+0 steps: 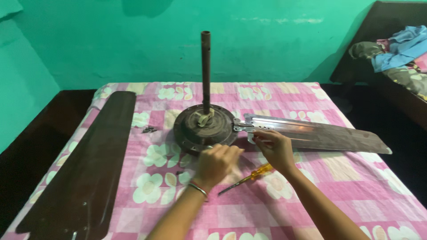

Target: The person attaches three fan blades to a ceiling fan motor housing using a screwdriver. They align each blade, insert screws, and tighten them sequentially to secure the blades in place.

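Note:
A brown ceiling fan motor [195, 126] with an upright rod [205, 66] rests on a pink flowered sheet [347, 186]. One brown fan blade [320, 135] lies against the motor's right side by its silver bracket [244, 125]. My right hand [276, 146] pinches the near arm of that bracket. My left hand [216, 163] is curled at the motor's front rim; what its fingers hold is hidden. A yellow-handled screwdriver [249, 178] lies on the sheet between my forearms.
A loose brown fan blade [89, 169] lies along the left of the bed. Small dark screws [149, 130] sit left of the motor. Green walls stand behind. Crumpled clothes [400, 49] lie on dark furniture at the right.

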